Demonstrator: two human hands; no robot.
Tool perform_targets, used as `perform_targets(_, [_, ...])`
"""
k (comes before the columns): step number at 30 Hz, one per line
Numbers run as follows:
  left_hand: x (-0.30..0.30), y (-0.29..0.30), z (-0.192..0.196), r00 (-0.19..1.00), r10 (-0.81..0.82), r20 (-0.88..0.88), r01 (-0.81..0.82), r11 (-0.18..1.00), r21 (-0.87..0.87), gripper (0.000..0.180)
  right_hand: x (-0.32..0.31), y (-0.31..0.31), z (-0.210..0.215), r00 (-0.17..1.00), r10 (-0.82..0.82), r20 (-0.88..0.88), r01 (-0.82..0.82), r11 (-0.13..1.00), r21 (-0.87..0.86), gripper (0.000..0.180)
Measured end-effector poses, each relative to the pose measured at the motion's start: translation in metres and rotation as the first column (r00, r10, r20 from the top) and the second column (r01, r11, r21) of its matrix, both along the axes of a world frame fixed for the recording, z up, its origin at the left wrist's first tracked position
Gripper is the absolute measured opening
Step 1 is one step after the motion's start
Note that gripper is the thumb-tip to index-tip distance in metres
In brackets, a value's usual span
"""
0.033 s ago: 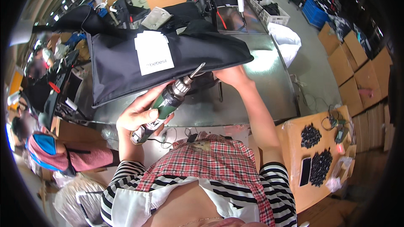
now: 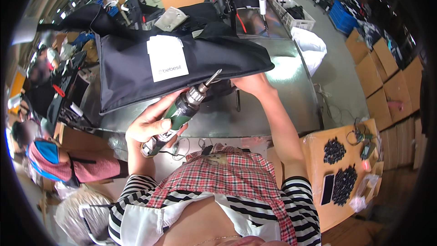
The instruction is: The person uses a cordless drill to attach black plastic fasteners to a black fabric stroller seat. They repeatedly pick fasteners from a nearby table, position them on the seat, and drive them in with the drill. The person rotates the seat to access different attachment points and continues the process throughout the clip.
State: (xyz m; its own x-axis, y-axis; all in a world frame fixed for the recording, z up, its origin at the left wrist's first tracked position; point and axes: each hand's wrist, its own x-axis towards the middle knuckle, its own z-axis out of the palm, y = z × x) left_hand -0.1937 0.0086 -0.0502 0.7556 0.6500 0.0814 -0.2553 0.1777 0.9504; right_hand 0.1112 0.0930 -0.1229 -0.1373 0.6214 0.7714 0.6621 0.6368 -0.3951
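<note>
My left hand is wrapped round a green and black electric screwdriver. Its metal bit points up and to the right, just in front of the near edge of a black fabric piece. White paper cards lie on that fabric. My right hand reaches under the fabric's right end, so its fingers are hidden and I cannot see what they touch. A thin dark rod sticks out below the fabric, left of my right wrist.
The fabric spreads over a shiny metal table. At the right, a cardboard-topped surface carries piles of small black parts and a phone. A white crate stands beyond. A co-worker is at the left.
</note>
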Motion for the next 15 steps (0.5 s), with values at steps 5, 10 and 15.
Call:
perform_targets(5, [0.01,-0.014,-0.012,0.995,0.091,0.039,-0.091,0.996,-0.003,0.087,0.012,0.009,-0.009,0.995,-0.009,0.099,-0.01,0.981,0.194,0.024])
perform_targets(10, [0.001,-0.026,-0.02,0.992,0.126,0.008,-0.126,0.992,-0.013,0.085,0.052,0.03,-0.043,0.999,-0.012,0.051,0.007,0.996,0.086,0.015])
perform_targets(15, [-0.019,-0.039,-0.035,0.987,0.035,-0.157,-0.047,0.996,-0.075,0.082,0.182,0.058,-0.091,0.825,-0.497,-0.268,0.464,0.867,-0.18,0.011])
